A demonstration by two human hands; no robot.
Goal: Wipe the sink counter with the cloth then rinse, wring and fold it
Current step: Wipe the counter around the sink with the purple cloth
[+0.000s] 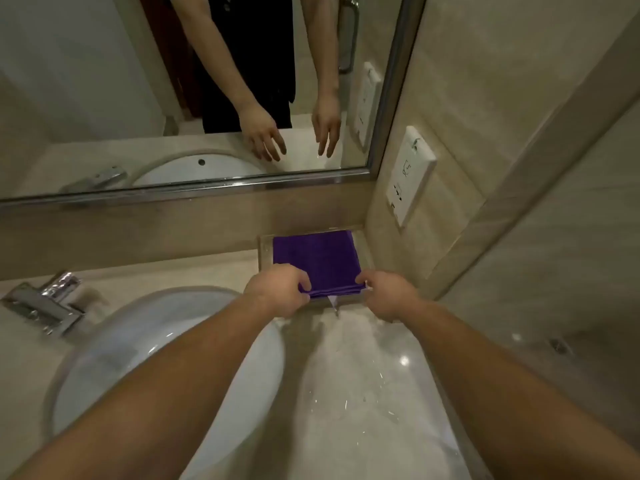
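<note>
Pinching the folded purple cloth [317,259] by its near edge, left hand [277,289] and right hand [388,294].

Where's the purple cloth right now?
The folded purple cloth lies on a small tray in the counter's back right corner, right of the sink, with both hands, left and right, pinching its near edge.

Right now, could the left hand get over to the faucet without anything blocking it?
Probably yes. The left hand is pinching the near edge of the folded purple cloth, so it would have to let go first. Between it and the faucet lies only the open basin and bare counter.
</note>
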